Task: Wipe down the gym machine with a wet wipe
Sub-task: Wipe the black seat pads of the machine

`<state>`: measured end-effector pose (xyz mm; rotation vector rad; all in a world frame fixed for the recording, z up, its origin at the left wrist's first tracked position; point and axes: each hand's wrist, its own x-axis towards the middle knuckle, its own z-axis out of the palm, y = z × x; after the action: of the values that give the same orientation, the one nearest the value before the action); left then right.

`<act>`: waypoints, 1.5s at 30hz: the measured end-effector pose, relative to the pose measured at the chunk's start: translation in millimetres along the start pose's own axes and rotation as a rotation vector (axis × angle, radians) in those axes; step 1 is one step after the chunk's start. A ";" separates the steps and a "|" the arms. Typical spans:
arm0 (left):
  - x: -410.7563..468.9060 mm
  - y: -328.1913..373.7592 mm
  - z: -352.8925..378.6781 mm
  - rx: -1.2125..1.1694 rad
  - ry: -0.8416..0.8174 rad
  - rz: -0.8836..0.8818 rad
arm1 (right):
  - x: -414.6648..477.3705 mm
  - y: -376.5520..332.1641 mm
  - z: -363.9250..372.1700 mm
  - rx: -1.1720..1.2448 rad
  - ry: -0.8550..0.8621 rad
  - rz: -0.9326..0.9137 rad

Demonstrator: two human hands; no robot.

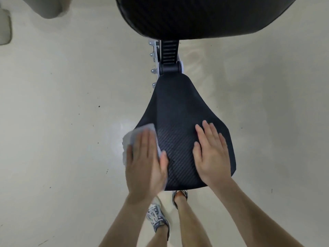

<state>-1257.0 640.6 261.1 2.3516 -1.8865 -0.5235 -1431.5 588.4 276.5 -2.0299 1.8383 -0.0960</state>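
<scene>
Wet wipe (131, 138) is pressed flat under left hand (145, 166) at seat pad (175, 107) edge | right hand (211, 154) laid flat, empty, steadying seat.

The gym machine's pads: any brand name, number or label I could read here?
No readable text anywhere.
The seat pad shows only a woven pattern, the upper pad only faint stripes, the wet wipe under the left hand is blank, and the shoe is too blurred to show any mark.
</scene>
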 end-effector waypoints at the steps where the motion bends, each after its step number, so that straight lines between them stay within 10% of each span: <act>1: 12.9 -7.6 -6.1 -0.011 -0.016 -0.091 | 0.3 1.9 3.9 -0.072 -0.025 -0.001; 8: 92.3 30.7 -7.7 0.049 0.005 -0.248 | -0.3 6.5 10.5 -0.053 0.081 -0.019; 15: 13.6 49.0 6.7 0.065 -0.096 0.228 | -1.2 6.9 15.3 0.020 0.187 -0.046; 23: 191.7 89.8 14.1 0.084 -0.043 0.093 | -0.1 12.6 19.6 0.066 0.261 -0.076; 29: 119.4 74.3 11.7 0.095 -0.127 0.544 | -1.8 8.6 15.5 0.315 0.351 0.044; 38: -6.7 29.8 -3.2 0.061 -0.053 -0.118 | -5.1 11.1 4.7 0.431 0.330 0.151; 45: 26.2 152.6 40.6 0.158 -0.203 0.579 | -26.3 42.0 -27.6 0.848 0.494 0.763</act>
<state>-1407.3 585.2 259.1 1.7357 -2.6372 -0.5770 -1483.1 604.7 293.3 -0.7074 2.1820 -1.0193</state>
